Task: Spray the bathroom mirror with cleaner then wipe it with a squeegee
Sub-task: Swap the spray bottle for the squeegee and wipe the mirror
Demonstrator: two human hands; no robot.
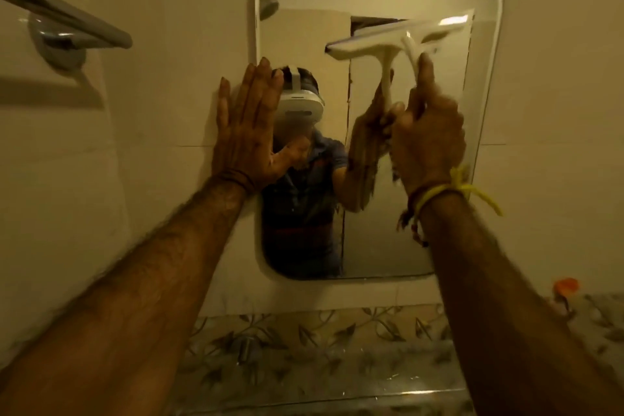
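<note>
- Two hands are at work. Right hand (pixel 427 132): fingers clenched around the squeegee (pixel 401 40) handle, thumb running up the stem.
- Left hand (pixel 248 125): fingers released and spread flat, gripping nothing; the palm lies on the wall with the fingertips across the left rim of the mirror (pixel 422 213), apparently as a brace.
- Squeegee: the blade sits high on the glass, right of centre, tilted with its right end higher. It appears to touch the glass (contact cannot be confirmed through the motion blur).
- Mirror: fixed upright on the wall, rounded corners, with a towel rail (pixel 64 15) well apart to its left.
- Progress (a judgement): no cleaner bottle is in view and the squeegee is in hand, so the spray step appears done. Wet film or streaks cannot be made out.
- Remaining: with the blade near the top, most of the glass below probably awaits wiping, then the left part under the braced hand.
</note>
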